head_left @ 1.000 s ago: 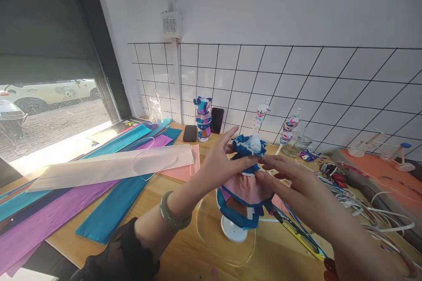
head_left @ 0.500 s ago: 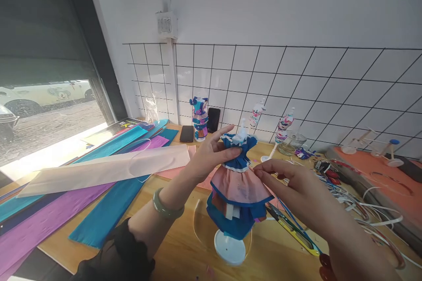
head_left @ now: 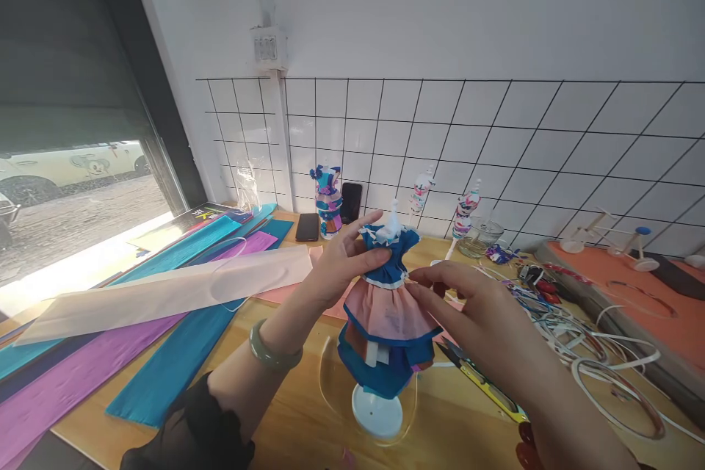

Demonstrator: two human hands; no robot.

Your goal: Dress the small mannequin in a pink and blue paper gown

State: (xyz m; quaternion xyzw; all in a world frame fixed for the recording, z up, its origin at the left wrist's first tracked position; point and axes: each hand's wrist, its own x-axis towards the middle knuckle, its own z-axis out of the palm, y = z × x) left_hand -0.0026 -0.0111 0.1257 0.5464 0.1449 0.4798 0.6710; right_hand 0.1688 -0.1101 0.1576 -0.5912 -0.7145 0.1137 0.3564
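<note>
A miniature dress with a blue bodice, white waist trim and a blue-edged pink skirt over a blue layer sits on a small white dress form. Its round base rests on the wooden table. My left hand is closed around the bodice from the left, the thumb lying across its front and the index finger raised behind. At the right of the waist, my right hand pinches the edge where bodice and skirt meet. Its fingertips touch the fabric there.
Strips of crepe paper cover the left side. Behind stand a dressed form, a phone and two patterned forms. Yellow-handled scissors lie under my right forearm, near tangled cords and a glass bowl.
The whole view has shifted slightly, so things appear a little further left. Both hands keep their places on the dress, with little visible movement.
</note>
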